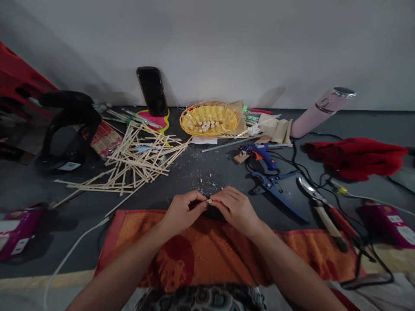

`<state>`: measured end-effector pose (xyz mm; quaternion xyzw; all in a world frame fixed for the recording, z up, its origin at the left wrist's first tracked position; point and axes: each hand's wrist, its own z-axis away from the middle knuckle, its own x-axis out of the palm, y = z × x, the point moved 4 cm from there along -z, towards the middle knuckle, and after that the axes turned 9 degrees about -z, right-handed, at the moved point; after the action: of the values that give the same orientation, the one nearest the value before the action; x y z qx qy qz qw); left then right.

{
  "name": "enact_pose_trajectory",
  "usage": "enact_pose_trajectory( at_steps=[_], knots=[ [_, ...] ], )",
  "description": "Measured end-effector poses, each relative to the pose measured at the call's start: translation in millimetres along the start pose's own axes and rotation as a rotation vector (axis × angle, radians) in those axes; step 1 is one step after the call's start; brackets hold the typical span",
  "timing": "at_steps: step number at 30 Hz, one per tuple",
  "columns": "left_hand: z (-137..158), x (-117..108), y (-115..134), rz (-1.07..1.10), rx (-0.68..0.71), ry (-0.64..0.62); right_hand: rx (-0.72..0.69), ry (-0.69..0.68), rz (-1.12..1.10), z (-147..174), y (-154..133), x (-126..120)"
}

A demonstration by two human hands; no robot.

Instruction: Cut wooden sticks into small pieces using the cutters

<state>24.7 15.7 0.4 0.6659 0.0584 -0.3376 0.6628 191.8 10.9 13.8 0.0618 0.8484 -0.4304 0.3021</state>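
My left hand (pixel 184 212) and my right hand (pixel 237 210) meet over the near part of the dark table. Between their fingertips they pinch a small pale wooden piece (pixel 209 201), mostly covered by the fingers. A few similar wooden bits (pixel 201 180) lie on the tabletop just beyond, amid fine pale crumbs. Both wrists pass above an orange towel (pixel 175 259) spread along the near edge. Farther back, a yellow woven basket (pixel 185 125) contains several small pale pieces. A tangled heap of thin wooden sticks (pixel 139 164) lies left of the hands.
To the right are a blue glue gun (pixel 267 159), a blue-handled cutter (pixel 279 196), pruning shears (pixel 324 209), a red cloth (pixel 356 157) and a pink bottle (pixel 320 112). A phone (pixel 152 91) leans on the wall. Cables and purple power blocks (pixel 21 233) flank the towel.
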Motion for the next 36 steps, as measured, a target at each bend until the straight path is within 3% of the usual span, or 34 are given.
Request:
enact_pose_trajectory(
  at_steps=[27, 36],
  knots=[
    [0.9, 1.4, 1.1, -0.08, 0.012, 0.05, 0.029, -0.015, 0.01, 0.9, 0.8, 1.4],
    [-2.0, -1.4, -8.4, -0.109, -0.034, 0.132, 0.131, -0.132, 0.29, 3.7, 14.1, 4.2]
  ],
)
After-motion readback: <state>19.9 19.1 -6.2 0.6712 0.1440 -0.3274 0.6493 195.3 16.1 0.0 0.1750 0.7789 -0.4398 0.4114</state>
